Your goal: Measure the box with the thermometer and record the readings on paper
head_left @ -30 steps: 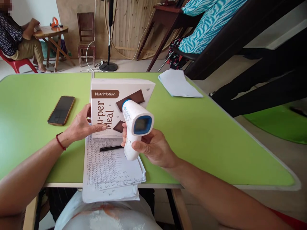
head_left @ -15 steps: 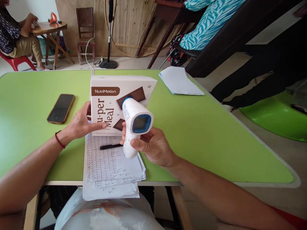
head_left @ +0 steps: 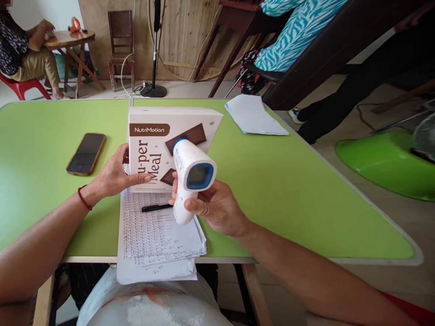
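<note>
My left hand [head_left: 113,172] grips the lower left side of a white and brown NutriMotion box [head_left: 149,158], thumb across its front and fingers behind it. In my right hand [head_left: 217,206] is a white infrared thermometer [head_left: 185,203] with a blue-framed screen, its front end turned toward the box; whether it touches the box I cannot tell. The screen is dark and no reading shows. Beneath the box lies a stack of handwritten papers [head_left: 159,246], overhanging the table's near edge. A black pen [head_left: 154,208] rests on the papers, its right end hidden by the thermometer.
A smartphone [head_left: 86,154] lies left of the box on the green table [head_left: 288,194]. Folded white paper [head_left: 254,115] sits near the far right edge. Beyond are a small wooden chair [head_left: 120,45], a stand's round base [head_left: 154,91], seated people, and a green plastic seat [head_left: 384,163].
The thermometer and my right hand have shifted very slightly left. At the right, a person in dark trousers has moved their legs. My left hand and the box stay put.
</note>
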Demonstrator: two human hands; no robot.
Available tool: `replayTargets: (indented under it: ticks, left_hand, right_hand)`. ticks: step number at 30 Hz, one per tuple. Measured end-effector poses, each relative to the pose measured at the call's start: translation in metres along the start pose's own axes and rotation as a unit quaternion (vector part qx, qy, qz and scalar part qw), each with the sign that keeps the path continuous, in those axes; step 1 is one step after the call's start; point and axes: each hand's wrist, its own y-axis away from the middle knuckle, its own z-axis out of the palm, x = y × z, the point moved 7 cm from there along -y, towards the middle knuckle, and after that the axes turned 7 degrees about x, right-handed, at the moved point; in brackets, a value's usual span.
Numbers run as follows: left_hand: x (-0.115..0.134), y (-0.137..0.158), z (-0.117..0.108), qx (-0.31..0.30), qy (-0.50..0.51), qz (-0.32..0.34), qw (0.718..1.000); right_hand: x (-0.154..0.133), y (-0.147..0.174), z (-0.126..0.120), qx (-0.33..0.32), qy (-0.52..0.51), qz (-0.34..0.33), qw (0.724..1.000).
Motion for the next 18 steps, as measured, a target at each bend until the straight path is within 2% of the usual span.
replayTargets:
  ticks: [3,5,9,11,13,16,18]
  left_hand:
    - [0.001,0.001,0.0,0.007,0.02,-0.019,1.0]
    - [0.003,0.001,-0.002,0.021,0.044,-0.012,0.999]
    - [-0.002,-0.007,-0.019,0.096,0.091,0.03,0.991]
    - [-0.013,-0.012,-0.03,0.138,0.101,0.048,0.984]
    - [-0.026,-0.018,-0.037,0.161,0.095,0.061,0.981]
    - [-0.044,-0.023,-0.04,0.17,0.077,0.072,0.98]
    - [-0.052,-0.026,-0.038,0.16,0.073,0.078,0.981]
  right_hand:
    - [-0.002,0.0,0.001,-0.013,-0.005,-0.005,1.0]
    - [-0.008,0.0,-0.003,-0.015,0.016,-0.034,0.999]
    - [-0.031,-0.002,-0.029,0.019,0.138,-0.11,0.984]
    - [-0.036,-0.008,-0.045,0.03,0.223,-0.114,0.968]
    - [-0.034,-0.016,-0.058,0.022,0.326,-0.101,0.94]
    - [-0.019,-0.028,-0.07,-0.003,0.485,-0.077,0.871]
    - [-0.007,-0.033,-0.074,-0.024,0.557,-0.07,0.828]
